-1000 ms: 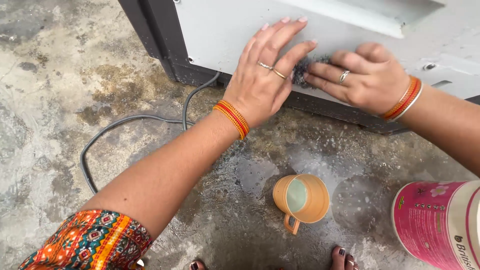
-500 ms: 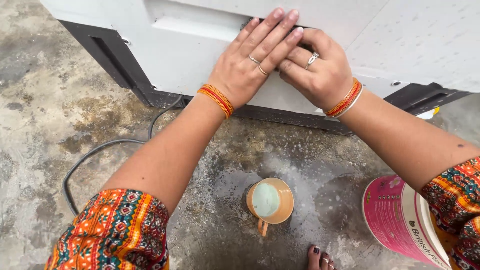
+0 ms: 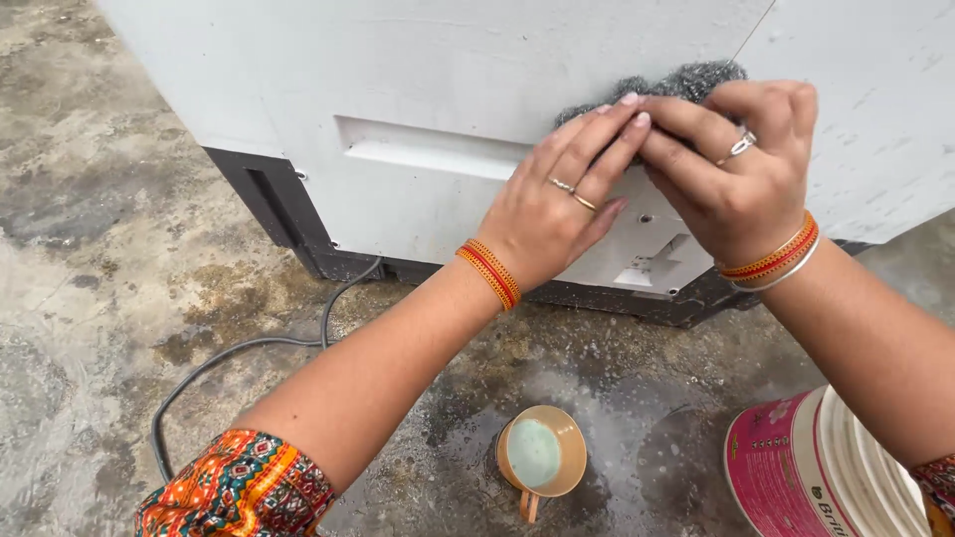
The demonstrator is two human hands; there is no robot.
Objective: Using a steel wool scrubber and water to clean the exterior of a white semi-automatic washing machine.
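While both hands moved up the white appliance [image 3: 448, 70], left hand [image 3: 557, 204] presses flat and right hand [image 3: 741, 174] pinches the steel scrubber [image 3: 686, 82], so scrubbing goes higher now.

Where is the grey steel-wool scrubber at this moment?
In the head view, the steel-wool scrubber is upper right, pressed against the white appliance panel under the fingertips of the left hand and right hand.

On the wet concrete floor [image 3: 90, 249]

An orange mug [image 3: 542, 457] of pale liquid stood near a pink-and-white bucket [image 3: 796, 477]; a grey cable [image 3: 229, 358] curled away to the left.
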